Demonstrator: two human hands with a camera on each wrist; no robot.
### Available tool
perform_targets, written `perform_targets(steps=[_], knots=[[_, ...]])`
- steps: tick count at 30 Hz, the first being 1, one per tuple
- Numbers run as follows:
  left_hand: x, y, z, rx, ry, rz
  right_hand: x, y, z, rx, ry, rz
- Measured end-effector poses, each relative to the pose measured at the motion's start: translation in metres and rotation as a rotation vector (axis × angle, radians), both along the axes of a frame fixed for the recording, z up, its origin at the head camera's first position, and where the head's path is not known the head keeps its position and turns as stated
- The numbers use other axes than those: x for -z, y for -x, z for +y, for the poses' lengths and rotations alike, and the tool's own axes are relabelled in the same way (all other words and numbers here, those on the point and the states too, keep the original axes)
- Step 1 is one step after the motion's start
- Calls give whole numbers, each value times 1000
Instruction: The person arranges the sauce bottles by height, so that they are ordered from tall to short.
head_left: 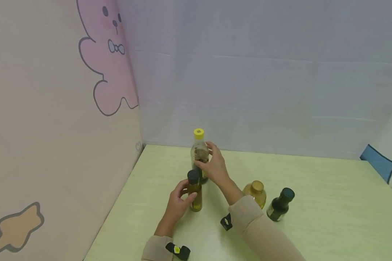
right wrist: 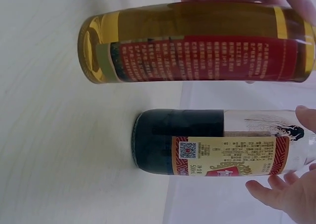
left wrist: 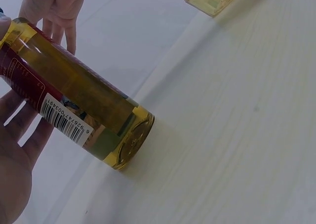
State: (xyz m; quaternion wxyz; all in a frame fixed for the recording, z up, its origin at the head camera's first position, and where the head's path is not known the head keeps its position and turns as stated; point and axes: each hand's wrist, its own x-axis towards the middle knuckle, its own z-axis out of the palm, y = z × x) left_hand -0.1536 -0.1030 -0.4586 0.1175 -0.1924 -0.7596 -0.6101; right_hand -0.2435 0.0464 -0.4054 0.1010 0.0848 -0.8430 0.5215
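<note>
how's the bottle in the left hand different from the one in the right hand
The black-capped bottle in the left hand is shorter and filled with clear golden liquid; the yellow-capped bottle in the right hand is taller, with dark liquid only in its lower part. The first stands nearer the person, the second farther back. Both stand upright on the table, each gripped by its hand's fingers.

The right hand (head_left: 215, 167) hides part of the yellow-cap bottle (head_left: 199, 154). In the left wrist view, the top of the black-cap bottle (left wrist: 74, 93) runs off the edge. The small print on its label by the fingers is too tiny to read.
</note>
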Motion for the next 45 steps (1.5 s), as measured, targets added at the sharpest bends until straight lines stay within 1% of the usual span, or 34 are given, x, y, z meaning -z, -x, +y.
perform_targets(steps=[6,11,14,21,26,32,34,41,45], knots=[[0,0,1,2,-4,8,-7,-9,5,-22,0,-5],[0,0,1,-5,4,9,-8,-13,10,-42,-24,-7],[0,-1,1,-9,9,20,-8,-15,12,-44,-40,-9],[0,-2,0,-7,-12,41,-13,-20,16,-54,-61,-10],[2,-1,0,-4,-5,40,-16,-25,21,-56,-83,-16],[2,-1,1,2,-12,41,-23,-33,30,-51,-94,-46],[1,-1,1,2,-12,38,-26,-35,33,-54,-100,-50],[0,-1,2,-15,-13,-12,-37,-45,42,-59,-140,-51],[-1,-2,2,-14,-12,-11,-40,-49,48,-60,-164,-46]])
